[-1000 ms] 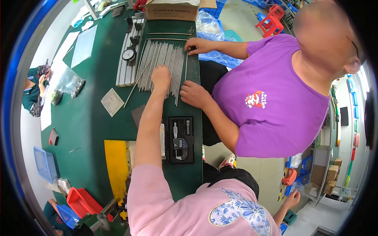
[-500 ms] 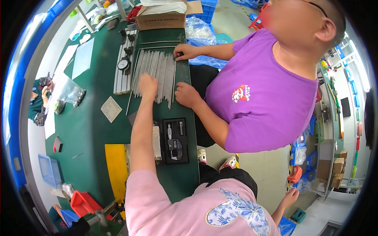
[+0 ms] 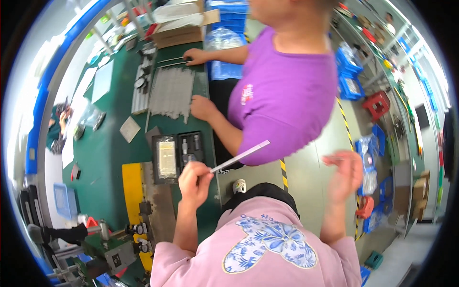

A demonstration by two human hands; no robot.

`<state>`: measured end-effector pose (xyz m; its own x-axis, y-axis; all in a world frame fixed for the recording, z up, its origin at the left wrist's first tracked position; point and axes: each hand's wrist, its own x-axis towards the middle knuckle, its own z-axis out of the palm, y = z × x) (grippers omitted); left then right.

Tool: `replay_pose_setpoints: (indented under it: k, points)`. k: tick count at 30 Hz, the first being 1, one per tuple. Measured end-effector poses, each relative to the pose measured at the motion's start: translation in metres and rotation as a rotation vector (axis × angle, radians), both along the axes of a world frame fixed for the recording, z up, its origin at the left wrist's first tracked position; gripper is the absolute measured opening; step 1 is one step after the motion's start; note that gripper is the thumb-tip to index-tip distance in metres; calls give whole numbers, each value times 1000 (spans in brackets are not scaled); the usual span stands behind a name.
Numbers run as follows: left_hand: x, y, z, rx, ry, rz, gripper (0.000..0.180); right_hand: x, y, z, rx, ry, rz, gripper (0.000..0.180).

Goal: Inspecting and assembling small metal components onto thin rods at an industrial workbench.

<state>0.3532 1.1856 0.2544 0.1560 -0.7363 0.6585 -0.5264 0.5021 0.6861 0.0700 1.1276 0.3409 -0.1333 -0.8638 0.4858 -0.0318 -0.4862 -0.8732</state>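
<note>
A green bench (image 3: 110, 158) carries a row of metal rods (image 3: 171, 92) and an open black case (image 3: 178, 155). The left hand (image 3: 193, 179) pinches one thin metal rod (image 3: 241, 156), raised off the bench. The right hand (image 3: 345, 173) is open, empty, blurred.

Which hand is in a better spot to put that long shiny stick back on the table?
Left, probably. The left hand already grips the thin silver metal rod beside the green table; the right hand is empty, out over the floor.
</note>
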Motion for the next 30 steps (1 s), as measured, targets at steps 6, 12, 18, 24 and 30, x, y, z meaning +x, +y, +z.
replay_pose_setpoints:
  k: [6, 12, 18, 24, 30]
  points:
    - [-45, 9, 20, 11, -4, -144, 10, 26, -2, 17, 76, -168, 361, 18]
    - [-57, 3, 22, 20, -36, -200, 8, 10, 10, 16, 132, -275, 377, 20]
    - [-57, 0, 29, 23, -103, -209, 12, 3, 10, 9, 94, -355, 415, 16]
    - [-52, 1, 29, 36, -89, -207, 9, 1, 7, 8, 24, -193, 344, 12]
    - [-47, 3, 34, 101, -81, -197, 12, -6, 6, 11, -3, 67, 269, 12]
